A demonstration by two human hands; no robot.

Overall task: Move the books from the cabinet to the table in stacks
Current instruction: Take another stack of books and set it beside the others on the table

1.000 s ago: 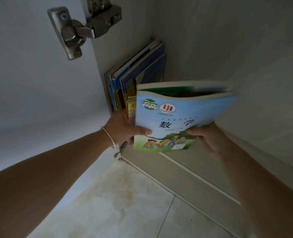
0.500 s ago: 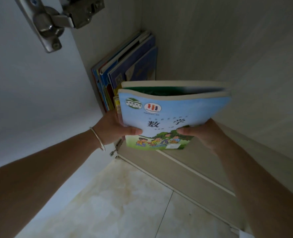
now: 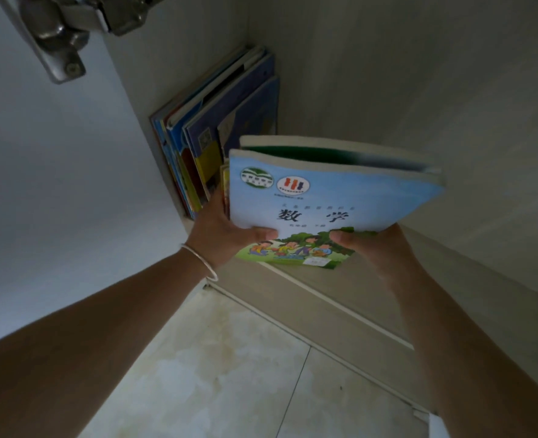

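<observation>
I have both hands on a small stack of textbooks at the open cabinet (image 3: 387,74). My left hand (image 3: 226,238) grips the stack's left lower corner, thumb curled over the front cover, fingers hidden behind. My right hand (image 3: 378,248) grips the lower right edge the same way, thumb on the cover, fingers out of sight underneath. A thin silver bangle (image 3: 199,260) sits on my left wrist.

The top book is a blue math textbook (image 3: 334,197) with 2 round logos near its upper left and a green cartoon scene along the bottom edge. Behind it is a green-covered book (image 3: 324,152), only its top edge and page block showing. A yellowish third book (image 3: 225,184) peeks out at the stack's left side; I cannot tell whether it belongs to the held stack. The stack is tilted, cover facing me, held just in front of the cabinet's lower shelf edge (image 3: 308,298).

The remaining books (image 3: 229,121) stand upright in the back left corner of the cabinet, leaning against the side wall, mostly blue covers, count unclear. The cabinet door (image 3: 56,184) is swung open on my left, with a metal hinge (image 3: 81,23) at the top. Pale floor tiles (image 3: 223,374) show below.
</observation>
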